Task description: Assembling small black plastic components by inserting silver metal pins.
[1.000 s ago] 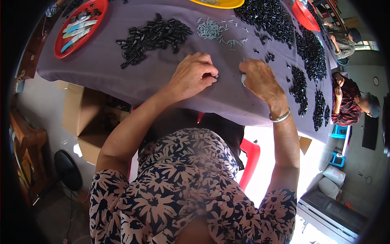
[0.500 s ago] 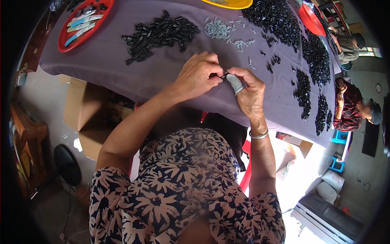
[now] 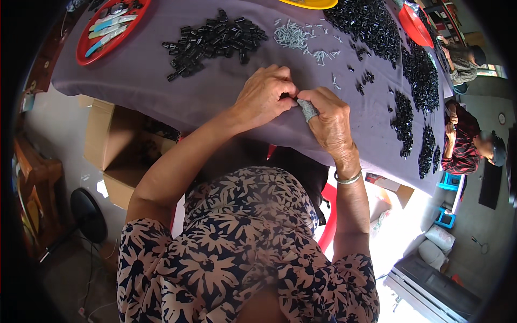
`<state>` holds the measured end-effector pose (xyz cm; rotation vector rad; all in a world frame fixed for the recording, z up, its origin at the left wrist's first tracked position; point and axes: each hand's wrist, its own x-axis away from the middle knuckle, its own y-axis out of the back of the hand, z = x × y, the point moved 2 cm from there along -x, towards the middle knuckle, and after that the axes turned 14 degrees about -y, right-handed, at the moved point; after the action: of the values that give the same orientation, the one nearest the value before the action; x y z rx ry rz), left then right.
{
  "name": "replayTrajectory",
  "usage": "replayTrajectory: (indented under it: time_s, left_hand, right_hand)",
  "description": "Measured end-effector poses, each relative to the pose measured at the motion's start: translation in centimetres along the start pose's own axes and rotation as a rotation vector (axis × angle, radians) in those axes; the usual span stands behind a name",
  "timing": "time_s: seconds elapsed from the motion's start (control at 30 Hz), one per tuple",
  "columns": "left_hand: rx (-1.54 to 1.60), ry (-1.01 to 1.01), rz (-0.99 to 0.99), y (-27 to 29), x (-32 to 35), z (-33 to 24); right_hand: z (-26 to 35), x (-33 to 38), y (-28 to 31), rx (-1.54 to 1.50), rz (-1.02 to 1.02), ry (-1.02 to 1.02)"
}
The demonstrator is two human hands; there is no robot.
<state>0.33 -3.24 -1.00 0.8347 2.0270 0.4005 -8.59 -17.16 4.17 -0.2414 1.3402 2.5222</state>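
Observation:
Over the near edge of the purple-grey cloth, my left hand (image 3: pixel 266 96) and my right hand (image 3: pixel 329 119) meet at their fingertips. Both are closed in a pinch, and whatever sits between them is too small and covered to make out. Grey wrapping (image 3: pixel 307 109) covers my right thumb. Beyond my left hand lies a heap of small black plastic parts (image 3: pixel 215 43). A pile of small pale grey pins (image 3: pixel 291 35) is spread a little farther off, past my fingertips, with several loose ones nearby.
A red tray (image 3: pixel 85 49) holding blue- and white-handled knives stands far left. Large black part piles (image 3: pixel 366 27) cover the right side, beside a red basin (image 3: pixel 416 27). A yellow tray (image 3: pixel 312 4) is at the far edge. An open cardboard box (image 3: pixel 102 134) sits below left. Another person (image 3: pixel 466 134) is at right.
My right hand has turned slightly, its wrist shifting a little right and down. The fingertips remain together, and the small dark piece glimpsed between them earlier is now hidden.

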Motion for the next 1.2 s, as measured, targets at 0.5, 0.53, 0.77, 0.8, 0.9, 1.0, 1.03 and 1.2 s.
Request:
replayTrajectory:
  time_s: [0.5,0.53,0.77,0.8,0.9,1.0,1.03,1.2]
  left_hand:
    - [0.122,0.038,-0.059,-0.1,-0.1,-0.5]
    - [0.120,0.058,-0.038,0.0,-0.2,-0.5]
    - [0.169,0.082,-0.046,0.2,-0.5,-0.6]
    - [0.176,0.077,-0.043,0.2,-0.5,-0.6]
    - [0.176,0.096,-0.042,0.0,-0.2,-0.4]
    - [0.143,0.043,-0.081,-0.1,-0.4,-0.3]
    - [0.151,0.041,-0.076,-0.1,-0.4,-0.3]
    - [0.289,0.162,-0.062,0.2,-0.5,-0.7]
  right_hand:
    - [-1.3,-0.7,0.0,-0.273,0.282,-0.407]
    - [-1.4,-0.9,0.0,-0.268,0.337,-0.455]
    - [-1.2,-2.8,0.7,-0.512,0.539,-0.776]
    - [-1.1,-2.9,0.7,-0.488,0.534,-0.808]
    - [-1.9,-3.4,0.7,-0.434,0.571,-0.826]
    - [-1.9,-3.5,0.6,-0.413,0.625,-0.814]
    - [-1.8,-3.5,0.5,-0.419,0.635,-0.815]
    - [-2.5,-3.1,0.3,-0.491,0.652,-0.769]
